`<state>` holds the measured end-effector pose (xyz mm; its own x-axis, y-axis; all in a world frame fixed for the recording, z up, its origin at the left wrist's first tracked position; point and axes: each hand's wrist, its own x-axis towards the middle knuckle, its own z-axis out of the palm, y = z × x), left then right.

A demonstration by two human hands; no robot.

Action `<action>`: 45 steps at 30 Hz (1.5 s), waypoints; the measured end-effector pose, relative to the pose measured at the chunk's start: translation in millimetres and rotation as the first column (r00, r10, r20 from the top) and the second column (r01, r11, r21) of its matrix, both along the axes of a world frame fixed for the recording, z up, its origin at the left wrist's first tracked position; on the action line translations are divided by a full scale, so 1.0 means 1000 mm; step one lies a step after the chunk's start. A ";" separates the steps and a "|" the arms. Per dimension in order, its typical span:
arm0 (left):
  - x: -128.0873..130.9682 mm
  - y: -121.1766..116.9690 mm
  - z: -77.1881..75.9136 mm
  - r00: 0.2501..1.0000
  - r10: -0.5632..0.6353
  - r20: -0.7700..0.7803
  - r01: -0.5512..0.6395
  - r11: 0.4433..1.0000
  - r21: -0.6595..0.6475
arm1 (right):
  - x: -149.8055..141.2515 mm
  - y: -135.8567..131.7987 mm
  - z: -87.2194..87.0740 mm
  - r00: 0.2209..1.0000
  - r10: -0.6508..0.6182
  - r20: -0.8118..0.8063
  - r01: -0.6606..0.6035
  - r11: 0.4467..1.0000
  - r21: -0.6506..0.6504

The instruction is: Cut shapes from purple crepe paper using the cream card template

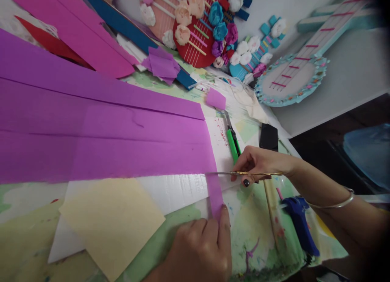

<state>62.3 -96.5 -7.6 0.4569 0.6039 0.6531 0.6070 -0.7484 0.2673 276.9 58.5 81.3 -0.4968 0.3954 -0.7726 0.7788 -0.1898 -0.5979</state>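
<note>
A large sheet of purple crepe paper (146, 148) lies across the left and middle, with long creases along it. From its right end a narrow purple strip (215, 192) hangs toward me. My right hand (258, 164) holds a pair of thin gold-handled scissors (224, 173), seen nearly edge-on, with the blades at the paper where the strip joins the sheet. Below, my left hand (202, 245) has its fingers curled at the strip's near end and the index finger along its edge. The thumb is hidden.
A green utility knife (233, 142) lies just beyond my right hand, with a black phone-like object (268, 136) behind it. A blue glue gun (300, 225) is at the right, cream paper (112, 221) at the front left. Decorated paper guitars (195, 42) stand at the back.
</note>
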 end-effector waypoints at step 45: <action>0.002 0.002 0.009 0.989 -0.004 0.148 0.006 1.000 -0.013 | 0.027 -0.019 0.005 1.000 0.003 -0.016 0.000 0.985 0.172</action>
<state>64.0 -94.7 1.3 0.3588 0.6107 0.7059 0.5559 -0.7473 0.3640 303.9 39.2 86.0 -0.5093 0.5209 -0.6851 0.7692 -0.0815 -0.6338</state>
